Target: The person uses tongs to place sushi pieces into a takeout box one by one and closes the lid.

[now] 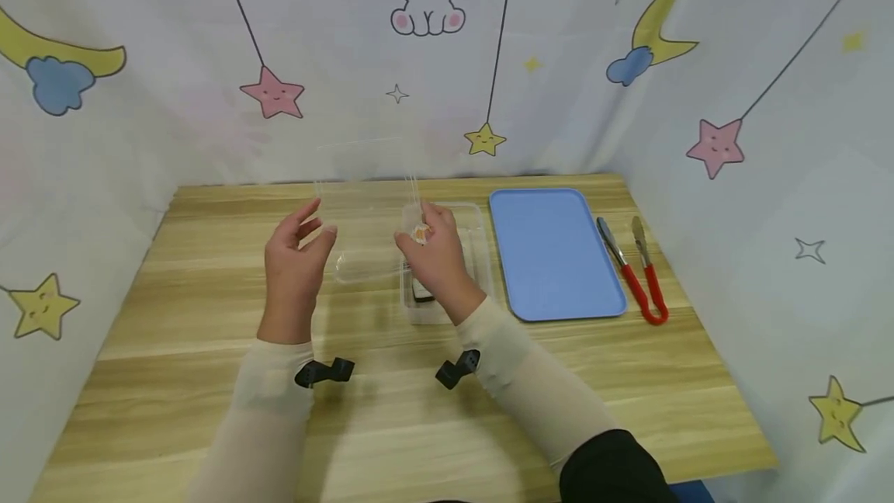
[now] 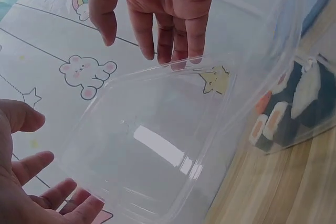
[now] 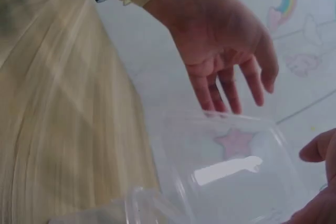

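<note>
A clear plastic lid (image 1: pixel 369 220) is held up between both hands above the table. My left hand (image 1: pixel 295 270) is at its left side, fingertips touching the edge and thumb apart. At the opposite side is my right hand (image 1: pixel 441 258); in the left wrist view its fairly straight fingers (image 2: pixel 165 45) touch the lid's rim and its thumb hangs free. Below and behind the right hand stands a clear plastic container (image 1: pixel 483 270), partly hidden. Pieces of sushi (image 2: pixel 275 121) with dark seaweed, white rice and orange filling lie in it.
Right of the container lies a blue tray (image 1: pixel 559 254). Beside the tray is a pair of metal tongs with red handles (image 1: pixel 655 293). The wood-grain table (image 1: pixel 174 317) meets a patterned white curtain (image 1: pixel 335 37) at its back and sides.
</note>
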`<control>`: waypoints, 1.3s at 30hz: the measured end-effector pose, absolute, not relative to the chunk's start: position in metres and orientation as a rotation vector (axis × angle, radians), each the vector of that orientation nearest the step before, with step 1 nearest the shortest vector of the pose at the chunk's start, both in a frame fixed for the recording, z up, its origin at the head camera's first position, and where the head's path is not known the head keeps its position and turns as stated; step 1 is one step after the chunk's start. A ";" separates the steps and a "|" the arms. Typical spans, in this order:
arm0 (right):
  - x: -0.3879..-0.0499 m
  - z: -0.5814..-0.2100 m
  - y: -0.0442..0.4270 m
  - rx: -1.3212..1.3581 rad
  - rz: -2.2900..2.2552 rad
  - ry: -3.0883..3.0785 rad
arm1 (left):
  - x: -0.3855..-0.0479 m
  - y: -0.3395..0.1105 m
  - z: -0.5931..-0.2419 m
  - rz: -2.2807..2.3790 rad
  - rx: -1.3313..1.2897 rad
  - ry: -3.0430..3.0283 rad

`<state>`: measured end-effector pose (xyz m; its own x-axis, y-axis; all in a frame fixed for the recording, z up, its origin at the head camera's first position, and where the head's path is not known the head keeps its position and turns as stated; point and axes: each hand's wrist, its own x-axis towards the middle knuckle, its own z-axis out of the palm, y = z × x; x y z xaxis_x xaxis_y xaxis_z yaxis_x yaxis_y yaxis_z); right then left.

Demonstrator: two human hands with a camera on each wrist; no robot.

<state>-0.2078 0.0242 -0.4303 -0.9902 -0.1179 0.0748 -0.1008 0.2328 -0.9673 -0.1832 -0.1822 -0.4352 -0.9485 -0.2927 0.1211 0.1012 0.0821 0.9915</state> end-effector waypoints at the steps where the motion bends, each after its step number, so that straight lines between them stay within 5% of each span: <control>1: -0.209 -0.430 0.026 -0.221 -1.940 2.461 | -0.184 -0.180 -0.434 -1.944 0.163 -2.058; 39: -0.212 -0.422 0.079 -0.254 -2.022 2.626 | -0.189 -0.143 -0.428 -1.990 -0.209 -1.984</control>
